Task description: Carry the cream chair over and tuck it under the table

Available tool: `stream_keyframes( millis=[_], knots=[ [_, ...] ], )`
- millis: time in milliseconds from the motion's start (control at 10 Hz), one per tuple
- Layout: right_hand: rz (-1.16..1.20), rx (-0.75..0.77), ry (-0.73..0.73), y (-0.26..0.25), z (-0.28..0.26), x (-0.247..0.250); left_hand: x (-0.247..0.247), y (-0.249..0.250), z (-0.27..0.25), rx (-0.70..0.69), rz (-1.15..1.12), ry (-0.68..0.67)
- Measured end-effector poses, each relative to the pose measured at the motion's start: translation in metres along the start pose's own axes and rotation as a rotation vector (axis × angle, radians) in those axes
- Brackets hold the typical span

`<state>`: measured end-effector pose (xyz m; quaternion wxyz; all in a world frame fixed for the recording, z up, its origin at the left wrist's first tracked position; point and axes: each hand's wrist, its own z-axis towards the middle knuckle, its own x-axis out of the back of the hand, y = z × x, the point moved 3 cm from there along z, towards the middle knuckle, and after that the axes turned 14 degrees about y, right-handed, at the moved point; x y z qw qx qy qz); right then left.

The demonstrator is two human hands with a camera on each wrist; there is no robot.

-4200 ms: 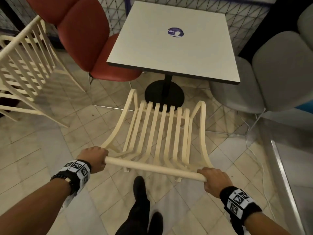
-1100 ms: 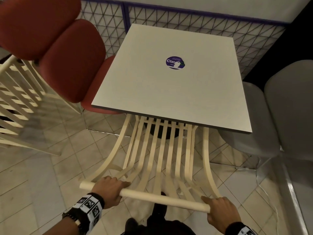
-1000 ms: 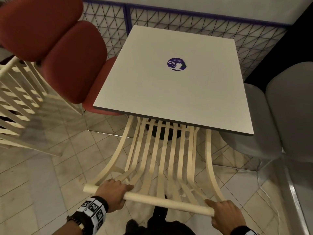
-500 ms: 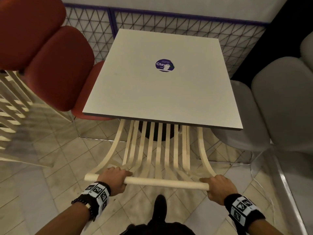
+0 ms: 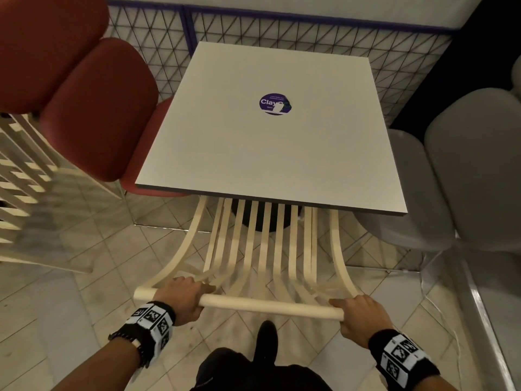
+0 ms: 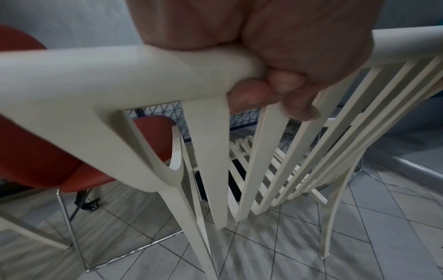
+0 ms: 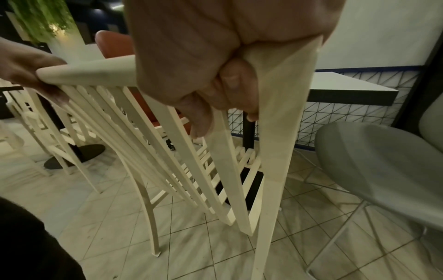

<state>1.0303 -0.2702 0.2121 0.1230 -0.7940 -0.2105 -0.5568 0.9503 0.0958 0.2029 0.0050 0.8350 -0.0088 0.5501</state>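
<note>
The cream slatted chair (image 5: 265, 249) stands in front of me with its seat hidden beneath the near edge of the square grey table (image 5: 270, 153). My left hand (image 5: 183, 297) grips the left part of the chair's round top rail (image 5: 253, 303), fingers curled round it (image 6: 282, 83). At the rail's right end my right hand (image 5: 358, 314) grips it too, wrapped over the corner above the side post (image 7: 210, 94). The chair's rear legs reach the tiled floor (image 7: 155, 252). A round purple sticker (image 5: 275, 104) marks the tabletop.
A red padded chair (image 5: 93, 108) stands at the table's left side, a grey one (image 5: 456, 176) at its right. More cream slatted chairs (image 5: 25, 193) stand far left. A wire mesh fence (image 5: 282, 35) backs the table. A raised metal-edged step (image 5: 485, 320) runs along the right.
The chair has slid forward so its seat now sits under the table's near edge. Both hands kept hold of the top rail throughout, and I have stepped closer.
</note>
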Motion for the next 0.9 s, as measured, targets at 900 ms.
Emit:
stream_keyframes(
  millis=[900],
  knots=[
    [0.115, -0.294, 0.571, -0.057, -0.065, -0.027, -0.028, 0.021, -0.074, 0.090, -0.185, 0.672]
  ],
)
